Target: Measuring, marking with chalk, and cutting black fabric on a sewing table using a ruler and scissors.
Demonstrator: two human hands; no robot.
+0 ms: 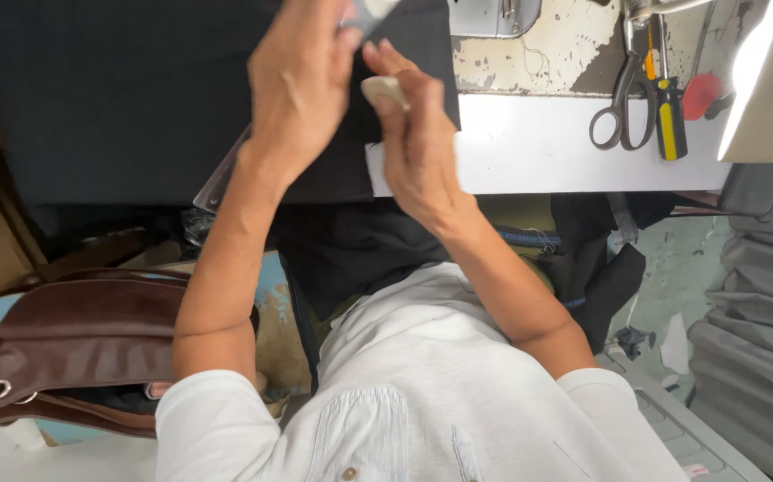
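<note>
Gripping a small pale flat wedge, seemingly of tailor's chalk [384, 89], between thumb and fingertips, your right hand [417, 147] is hovering over the near edge of the dark charcoal woven cloth [119, 98]. Your left hand [301, 80] is closing on a light grey-white object [370, 12] at the top of the frame. It is blurred and cut off, so I cannot tell what it is. The two hands are sitting close together, fingertips almost meeting above the cloth.

The cloth is lying spread across the left part of the white worktable [538, 143], with one fold hanging towards your lap. A clear plastic ruler edge [221, 183] is showing beneath your left forearm, lying on the cloth.

Judging from the grip, the step in hand is readying the wedge, not marking: it is not touching the fabric. A clean line would call for lowering the wedge to the cloth, flattening the fabric and bringing the ruler alongside.

Also noted: grey-handled steel scissors [623, 107] and a yellow-and-black screwdriver [669, 116] are lying well apart on the table's right side. A brown leather bag [74, 339] is resting by your left elbow, and folded grey fabric [761, 312] is lying at the right.
</note>
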